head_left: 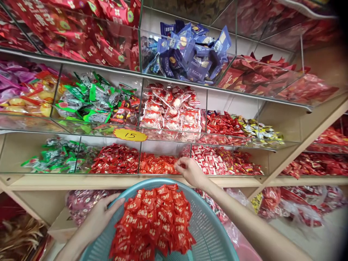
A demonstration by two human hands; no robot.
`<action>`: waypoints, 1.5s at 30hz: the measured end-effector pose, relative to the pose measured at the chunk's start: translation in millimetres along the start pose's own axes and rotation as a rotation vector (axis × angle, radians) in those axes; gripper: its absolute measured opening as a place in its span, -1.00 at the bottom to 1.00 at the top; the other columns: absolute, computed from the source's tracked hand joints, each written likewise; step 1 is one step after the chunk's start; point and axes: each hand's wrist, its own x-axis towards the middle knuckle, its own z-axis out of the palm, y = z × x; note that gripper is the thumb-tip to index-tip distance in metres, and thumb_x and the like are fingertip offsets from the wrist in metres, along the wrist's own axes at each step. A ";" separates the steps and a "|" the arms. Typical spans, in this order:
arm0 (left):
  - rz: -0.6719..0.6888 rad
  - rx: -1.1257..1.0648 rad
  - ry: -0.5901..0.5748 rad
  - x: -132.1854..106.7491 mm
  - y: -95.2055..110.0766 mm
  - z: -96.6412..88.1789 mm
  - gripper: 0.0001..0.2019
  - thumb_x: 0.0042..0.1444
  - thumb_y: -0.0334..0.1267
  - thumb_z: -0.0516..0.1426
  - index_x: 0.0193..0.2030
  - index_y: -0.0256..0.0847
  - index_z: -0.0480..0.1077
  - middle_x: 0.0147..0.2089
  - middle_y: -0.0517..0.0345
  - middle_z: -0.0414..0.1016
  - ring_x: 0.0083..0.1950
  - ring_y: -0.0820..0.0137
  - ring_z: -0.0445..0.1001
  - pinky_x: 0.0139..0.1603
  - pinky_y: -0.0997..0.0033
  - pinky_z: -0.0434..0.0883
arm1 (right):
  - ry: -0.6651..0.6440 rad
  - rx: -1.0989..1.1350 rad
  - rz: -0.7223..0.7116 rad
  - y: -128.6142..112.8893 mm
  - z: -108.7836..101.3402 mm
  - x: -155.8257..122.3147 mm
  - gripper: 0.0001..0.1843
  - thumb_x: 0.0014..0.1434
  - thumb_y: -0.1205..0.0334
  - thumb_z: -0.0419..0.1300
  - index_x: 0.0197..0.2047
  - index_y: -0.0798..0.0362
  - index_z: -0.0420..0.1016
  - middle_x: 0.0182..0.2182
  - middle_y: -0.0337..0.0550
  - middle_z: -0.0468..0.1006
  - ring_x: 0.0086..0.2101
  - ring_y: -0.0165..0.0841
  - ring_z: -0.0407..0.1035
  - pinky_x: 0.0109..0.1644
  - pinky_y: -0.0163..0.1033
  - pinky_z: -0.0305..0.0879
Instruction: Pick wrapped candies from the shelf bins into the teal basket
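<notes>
A teal plastic basket full of red wrapped candies is in front of me at the bottom of the head view. My left hand grips its left rim, fingers over the edge and thumb reaching inside. Above the basket's far rim, my right hand is by the lowest shelf, at the compartment of orange-red wrapped candies. Its fingers are curled together in a pinch; whatever may be between them is hidden. White-and-red candies lie just right of that hand.
Clear dividers split the wooden shelves into candy compartments. A yellow price tag reading 15 hangs above the lowest row. Blue packets fill an upper bin. Plastic bags of sweets lie below at right, and a cardboard box sits lower left.
</notes>
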 end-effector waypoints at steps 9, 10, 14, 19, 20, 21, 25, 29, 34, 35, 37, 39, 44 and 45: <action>0.005 0.030 0.007 -0.9 0.0 0.5 -0.58 0.01 0.01 0.10 -0.05 -0.15 0.46 -0.01 0.19 0.50 0.00 0.23 0.45 0.03 0.41 0.36 | -0.156 0.164 0.069 20.3 21.8 -91.6 -0.80 0.16 0.23 0.01 -0.44 0.08 0.35 -0.45 -0.19 0.44 -0.39 -0.39 0.29 -0.31 -0.33 0.16; 0.004 0.022 0.014 -1.3 0.2 0.6 -0.59 0.01 0.01 0.11 -0.06 -0.15 0.46 -0.02 0.19 0.50 0.00 0.23 0.46 0.02 0.41 0.37 | -0.155 0.143 0.071 22.4 26.7 -94.9 -0.81 0.16 0.24 0.00 -0.44 0.08 0.34 -0.43 -0.19 0.44 -0.37 -0.38 0.29 -0.29 -0.32 0.16; 0.013 -0.013 0.039 -2.6 2.8 0.6 -0.63 -0.01 -0.01 0.13 -0.09 -0.12 0.49 -0.06 0.22 0.52 -0.04 0.23 0.48 -0.01 0.40 0.39 | -0.145 0.075 0.056 25.7 38.1 -97.9 -0.83 0.18 0.29 -0.03 -0.41 0.05 0.30 -0.39 -0.17 0.44 -0.33 -0.36 0.30 -0.27 -0.29 0.17; 0.022 -0.035 0.045 -3.6 8.7 0.3 -0.65 -0.03 -0.03 0.14 -0.14 -0.12 0.51 -0.10 0.22 0.55 -0.07 0.22 0.49 -0.06 0.40 0.42 | -0.124 -0.007 0.033 23.6 42.0 -97.4 -0.84 0.20 0.27 -0.04 -0.37 0.05 0.31 -0.38 -0.15 0.43 -0.32 -0.34 0.29 -0.23 -0.27 0.18; 0.023 -0.037 0.047 -3.7 9.8 0.3 -0.65 -0.03 -0.03 0.14 -0.14 -0.12 0.51 -0.11 0.22 0.55 -0.08 0.23 0.50 -0.06 0.40 0.42 | -0.114 -0.029 0.017 22.9 43.0 -98.0 -0.84 0.21 0.28 -0.04 -0.35 0.06 0.32 -0.36 -0.14 0.43 -0.31 -0.34 0.29 -0.21 -0.26 0.18; 0.023 -0.036 0.048 -3.9 10.7 0.2 -0.65 -0.03 -0.02 0.14 -0.14 -0.13 0.51 -0.11 0.22 0.56 -0.08 0.23 0.50 -0.06 0.40 0.42 | -0.103 -0.051 0.000 22.1 44.1 -98.7 -0.84 0.21 0.29 -0.05 -0.33 0.07 0.32 -0.35 -0.13 0.43 -0.30 -0.33 0.29 -0.19 -0.25 0.17; 0.015 -0.026 0.045 -4.2 10.9 0.0 -0.63 -0.02 -0.01 0.13 -0.13 -0.13 0.50 -0.11 0.20 0.55 -0.08 0.22 0.50 -0.06 0.39 0.42 | -0.067 -0.113 -0.030 20.4 51.4 -101.6 -0.82 0.21 0.32 -0.06 -0.35 0.08 0.33 -0.37 -0.13 0.44 -0.33 -0.35 0.29 -0.21 -0.25 0.16; 0.012 -0.006 0.029 -3.4 7.3 -0.3 -0.61 -0.01 0.01 0.12 -0.11 -0.15 0.50 -0.08 0.19 0.54 -0.06 0.23 0.48 -0.05 0.44 0.40 | 0.003 -0.144 -0.055 23.1 60.7 -103.7 -0.82 0.21 0.30 -0.05 -0.36 0.08 0.33 -0.39 -0.13 0.44 -0.33 -0.34 0.29 -0.22 -0.26 0.16; 0.003 0.000 0.018 -3.0 7.2 -0.5 -0.59 -0.01 0.01 0.12 -0.10 -0.17 0.49 -0.05 0.17 0.52 -0.02 0.21 0.46 0.00 0.39 0.37 | 0.005 -0.126 -0.036 25.0 64.2 -108.2 -0.84 0.20 0.30 -0.03 -0.36 0.07 0.32 -0.37 -0.12 0.45 -0.32 -0.34 0.30 -0.20 -0.26 0.17; 0.004 0.001 0.019 -3.0 7.8 -0.4 -0.59 -0.01 0.01 0.12 -0.10 -0.17 0.49 -0.05 0.17 0.52 -0.02 0.21 0.46 0.01 0.38 0.36 | 0.000 -0.118 -0.022 24.8 63.2 -109.2 -0.84 0.20 0.30 -0.04 -0.37 0.06 0.32 -0.37 -0.12 0.45 -0.32 -0.34 0.30 -0.20 -0.26 0.16; 0.005 0.003 0.025 -3.0 8.8 0.0 -0.60 -0.01 0.02 0.12 -0.11 -0.17 0.50 -0.05 0.17 0.52 -0.01 0.21 0.45 0.03 0.38 0.35 | -0.005 -0.105 0.001 24.5 60.8 -111.2 -0.83 0.21 0.29 -0.04 -0.37 0.05 0.32 -0.37 -0.13 0.45 -0.31 -0.34 0.31 -0.20 -0.27 0.16; 0.004 0.000 0.029 -2.7 9.1 0.4 -0.60 -0.03 0.02 0.12 -0.12 -0.15 0.50 -0.05 0.18 0.52 -0.01 0.21 0.45 0.04 0.37 0.35 | -0.006 -0.100 0.019 25.1 59.2 -112.7 -0.82 0.21 0.29 -0.05 -0.38 0.05 0.32 -0.38 -0.14 0.45 -0.32 -0.35 0.31 -0.20 -0.27 0.16; 0.010 -0.015 0.033 -1.5 7.3 0.8 -0.61 -0.04 0.01 0.14 -0.13 -0.14 0.51 -0.07 0.18 0.53 -0.02 0.20 0.46 0.03 0.36 0.36 | -0.001 -0.100 0.031 28.6 62.3 -114.8 -0.81 0.21 0.28 -0.03 -0.39 0.06 0.34 -0.39 -0.15 0.45 -0.31 -0.34 0.31 -0.20 -0.27 0.16; 0.011 -0.011 0.029 -1.3 7.1 0.7 -0.61 -0.04 0.01 0.14 -0.13 -0.14 0.51 -0.07 0.18 0.53 -0.02 0.21 0.46 0.03 0.36 0.36 | 0.001 -0.099 0.033 29.1 63.8 -115.1 -0.82 0.21 0.28 -0.03 -0.39 0.06 0.34 -0.39 -0.15 0.45 -0.31 -0.34 0.31 -0.19 -0.27 0.15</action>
